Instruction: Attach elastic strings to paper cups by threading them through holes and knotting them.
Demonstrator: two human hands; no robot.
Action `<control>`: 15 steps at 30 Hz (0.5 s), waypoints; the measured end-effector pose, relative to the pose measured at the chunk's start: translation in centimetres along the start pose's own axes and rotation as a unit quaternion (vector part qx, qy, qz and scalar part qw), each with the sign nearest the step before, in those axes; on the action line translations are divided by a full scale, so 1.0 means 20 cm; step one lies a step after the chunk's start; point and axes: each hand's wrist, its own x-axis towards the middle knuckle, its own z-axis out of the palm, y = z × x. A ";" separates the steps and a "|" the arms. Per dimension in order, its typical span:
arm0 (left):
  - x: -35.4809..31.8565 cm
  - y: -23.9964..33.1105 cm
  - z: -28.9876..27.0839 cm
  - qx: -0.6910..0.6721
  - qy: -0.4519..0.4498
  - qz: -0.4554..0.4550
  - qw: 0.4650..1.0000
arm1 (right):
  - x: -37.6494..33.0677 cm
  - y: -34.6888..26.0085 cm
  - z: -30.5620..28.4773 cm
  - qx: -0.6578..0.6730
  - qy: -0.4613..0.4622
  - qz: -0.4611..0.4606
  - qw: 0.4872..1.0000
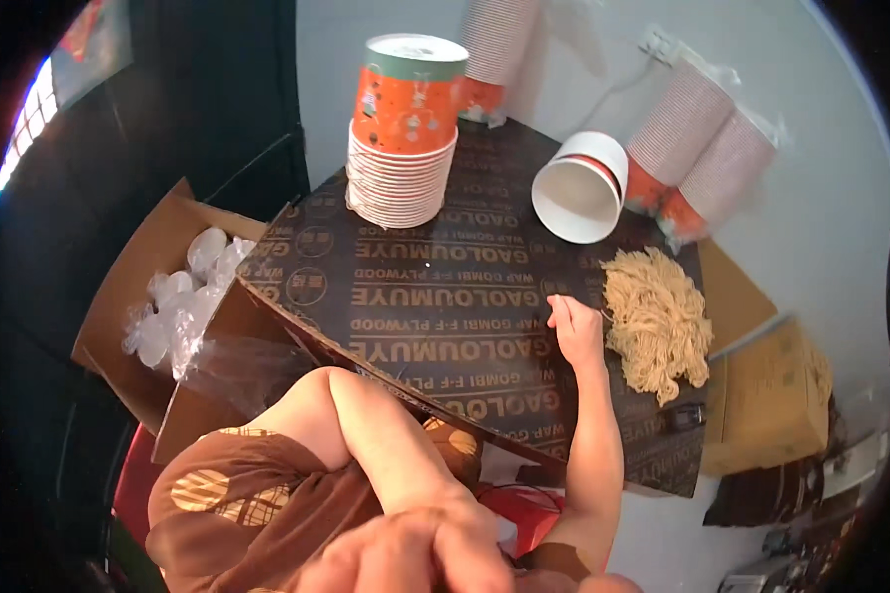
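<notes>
My right hand (pixel 576 331) is over the dark printed plywood board (pixel 435 296), its fingers curled into a pinch; whatever is between them cannot be made out. Just right of it lies a loose heap of beige yarn (pixel 658 321), one thin strand sticking out toward the hand. My left arm is bent at the elbow. My left hand (pixel 405 553) is large and close at the lower edge, its fingertips cut off. Toward the back stands a stack of upside-down paper buckets (pixel 405 128), orange and green with white rims; thin strands hang at its left side. Another paper bucket (pixel 578 193) lies tipped, mouth facing me.
Wrapped bucket stacks (pixel 682 128) lean by the wall at the back right, another stack (pixel 497 49) behind. An open carton (pixel 129 296) with clear plastic lids (pixel 178 296) stands left of the board. A closed carton (pixel 771 395) is at right; a small dark device (pixel 684 416) lies near the board's right edge.
</notes>
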 end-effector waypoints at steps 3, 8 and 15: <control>0.03 -0.02 -0.02 0.022 0.037 0.022 0.999 | -0.02 0.01 -0.03 -0.001 0.003 0.006 1.000; 0.05 -0.02 -0.05 0.071 0.104 0.147 0.981 | -0.03 -0.03 -0.03 0.014 -0.007 0.020 1.000; -0.11 0.03 -0.17 0.160 0.059 0.127 0.977 | -0.04 -0.05 -0.03 0.012 -0.016 0.019 1.000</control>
